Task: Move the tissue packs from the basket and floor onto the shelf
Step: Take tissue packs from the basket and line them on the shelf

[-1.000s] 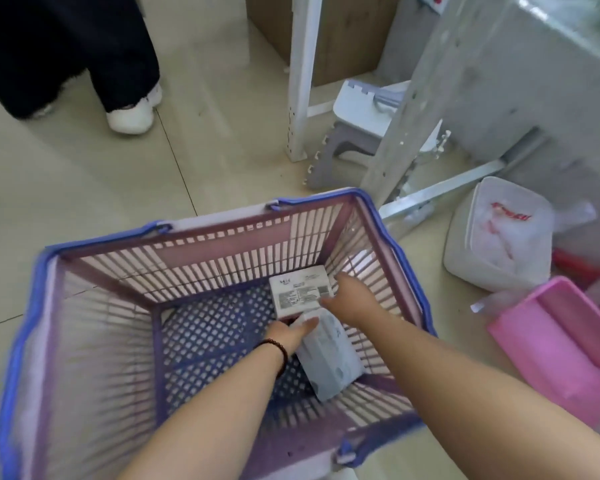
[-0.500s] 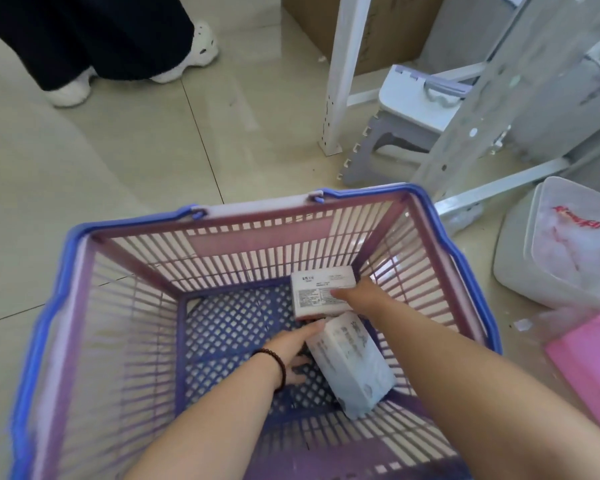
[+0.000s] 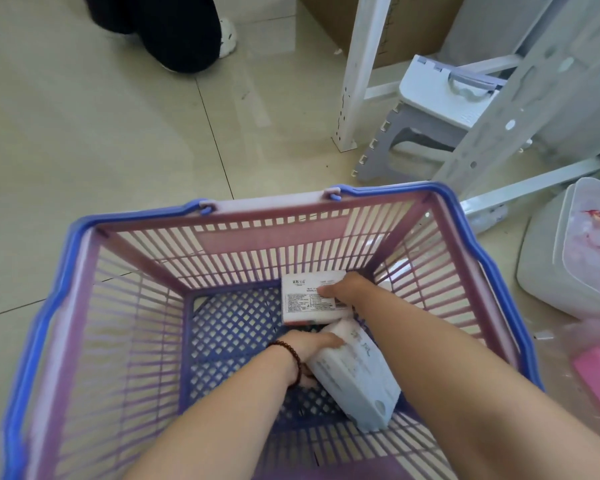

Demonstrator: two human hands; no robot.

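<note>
On the tiled floor, inside the basket, my left hand grips the near tissue pack while my right hand grips the far tissue pack.

Around both hands a slatted plastic basket in matt pink with a blue rim, under their fingers smooth, faintly shiny film-wrapped tissue packs, and beyond them glossy floor tiles
</note>
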